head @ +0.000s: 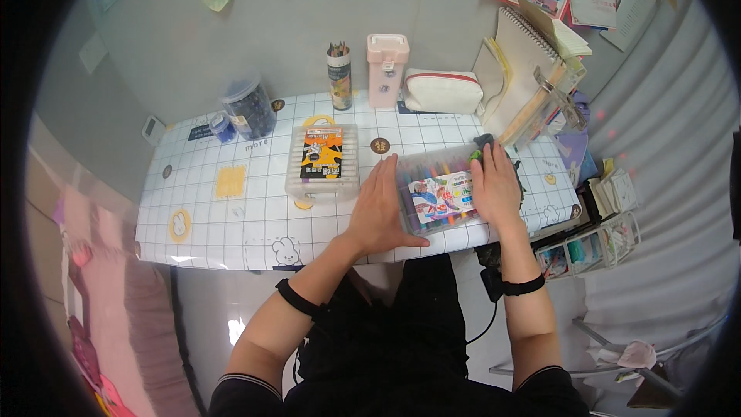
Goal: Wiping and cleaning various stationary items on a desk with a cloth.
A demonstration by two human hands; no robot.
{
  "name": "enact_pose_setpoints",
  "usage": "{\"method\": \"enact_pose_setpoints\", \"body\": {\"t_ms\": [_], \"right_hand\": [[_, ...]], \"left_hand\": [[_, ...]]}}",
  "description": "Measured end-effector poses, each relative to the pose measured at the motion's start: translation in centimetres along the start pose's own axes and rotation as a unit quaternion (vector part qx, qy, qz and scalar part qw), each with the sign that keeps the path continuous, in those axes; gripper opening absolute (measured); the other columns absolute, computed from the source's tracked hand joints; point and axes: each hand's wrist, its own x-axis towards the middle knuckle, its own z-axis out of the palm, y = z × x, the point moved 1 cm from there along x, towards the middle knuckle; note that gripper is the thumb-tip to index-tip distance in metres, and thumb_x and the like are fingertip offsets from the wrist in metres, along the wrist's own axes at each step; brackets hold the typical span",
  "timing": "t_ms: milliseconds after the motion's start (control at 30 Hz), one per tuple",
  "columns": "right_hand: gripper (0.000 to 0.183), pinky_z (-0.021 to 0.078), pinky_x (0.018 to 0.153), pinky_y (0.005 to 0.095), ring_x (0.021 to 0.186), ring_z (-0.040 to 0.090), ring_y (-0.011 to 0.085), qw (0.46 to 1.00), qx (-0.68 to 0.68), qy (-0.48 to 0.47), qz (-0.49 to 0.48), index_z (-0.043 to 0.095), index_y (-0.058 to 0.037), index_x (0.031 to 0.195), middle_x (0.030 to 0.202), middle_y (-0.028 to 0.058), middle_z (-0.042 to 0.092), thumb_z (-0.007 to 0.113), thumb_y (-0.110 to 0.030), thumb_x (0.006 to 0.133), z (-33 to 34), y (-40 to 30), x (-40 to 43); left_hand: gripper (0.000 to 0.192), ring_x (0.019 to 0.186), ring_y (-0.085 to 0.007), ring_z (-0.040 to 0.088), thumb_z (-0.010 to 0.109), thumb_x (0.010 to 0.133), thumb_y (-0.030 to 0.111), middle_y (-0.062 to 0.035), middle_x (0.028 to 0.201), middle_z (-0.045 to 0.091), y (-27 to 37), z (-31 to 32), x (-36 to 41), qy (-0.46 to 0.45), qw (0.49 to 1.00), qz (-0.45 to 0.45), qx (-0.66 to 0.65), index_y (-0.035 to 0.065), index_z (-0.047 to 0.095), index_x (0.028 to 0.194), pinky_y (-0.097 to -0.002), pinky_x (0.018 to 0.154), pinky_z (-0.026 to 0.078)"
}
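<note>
A clear plastic case of coloured markers (441,194) with a printed label lies at a slant near the desk's front edge. Against its left side rests my left hand (379,211), fingers straight, thumb along the front corner. My right hand (496,185) covers the right end of the case, so the two hands hold it between them. Part of a dark grey and green object (484,141) shows by the right fingertips; what it is cannot be made out. Left of my left hand lies a second clear case (322,188), filled with white markers under an orange and black label.
Along the wall stand a lidded tub (248,107), a small blue jar (222,127), a pencil tube (340,78), a pink box (386,72) and a white pouch (443,91). Notebooks (521,63) lean at the right. A wire rack (590,246) stands below the right edge.
</note>
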Motion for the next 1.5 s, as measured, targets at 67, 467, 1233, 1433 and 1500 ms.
{"method": "enact_pose_setpoints", "body": {"t_ms": [67, 467, 1233, 1433, 1500], "right_hand": [[0.067, 0.0332, 0.129, 0.0502, 0.154, 0.044, 0.0452, 1.000, -0.002, -0.003, -0.018, 0.055, 0.0108, 0.153, 0.164, 0.0311, 0.048, 0.047, -0.043, 0.113, 0.6, -1.6, -0.4], [0.055, 0.0362, 0.129, 0.0458, 0.154, 0.049, 0.0348, 0.957, 0.115, -0.091, -0.251, 0.061, -0.0013, 0.151, 0.165, 0.0177, 0.053, 0.060, -0.035, 0.108, -1.8, -6.2, -1.7], [0.064, 0.0357, 0.129, 0.0470, 0.153, 0.048, 0.0366, 0.938, 0.157, -0.126, -0.280, 0.056, 0.0007, 0.154, 0.165, 0.0178, 0.052, 0.063, -0.040, 0.106, -2.9, -9.1, -3.8], [0.057, 0.0308, 0.131, 0.0464, 0.157, 0.044, 0.0322, 0.973, 0.062, -0.100, -0.198, 0.055, -0.0024, 0.158, 0.168, 0.0170, 0.049, 0.053, -0.034, 0.111, -3.5, -0.2, -2.2], [0.057, 0.0295, 0.132, 0.0469, 0.158, 0.043, 0.0330, 0.983, 0.053, -0.100, -0.143, 0.054, -0.0009, 0.158, 0.168, 0.0182, 0.048, 0.050, -0.034, 0.112, -3.8, 1.9, -1.6]], "left_hand": [[0.163, 0.160, -0.0505, 0.029, 0.107, 0.052, 0.053, -0.0341, 0.168, 0.032, 0.4, -0.2, 0.0, 0.005, 1.000, -0.018, -0.003, -0.0111, 0.011, 0.167, -0.0521, 0.133, 0.027], [0.164, 0.157, -0.0484, 0.033, 0.107, 0.052, 0.050, -0.0329, 0.168, 0.033, 0.2, -0.3, -0.1, 0.011, 1.000, -0.016, -0.018, -0.0130, 0.008, 0.167, -0.0504, 0.131, 0.031], [0.163, 0.155, -0.0490, 0.038, 0.108, 0.049, 0.050, -0.0338, 0.165, 0.037, -0.2, 0.0, -0.2, 0.024, 1.000, -0.006, -0.010, -0.0138, 0.014, 0.166, -0.0509, 0.130, 0.034], [0.165, 0.156, -0.0484, 0.036, 0.108, 0.050, 0.050, -0.0340, 0.166, 0.035, 0.6, -0.5, -0.1, 0.009, 1.000, -0.025, -0.005, -0.0139, 0.011, 0.166, -0.0500, 0.131, 0.033], [0.166, 0.157, -0.0482, 0.035, 0.108, 0.050, 0.050, -0.0339, 0.166, 0.034, 0.8, -0.7, -0.2, 0.002, 0.999, -0.035, -0.005, -0.0137, 0.010, 0.166, -0.0499, 0.131, 0.032]]}}
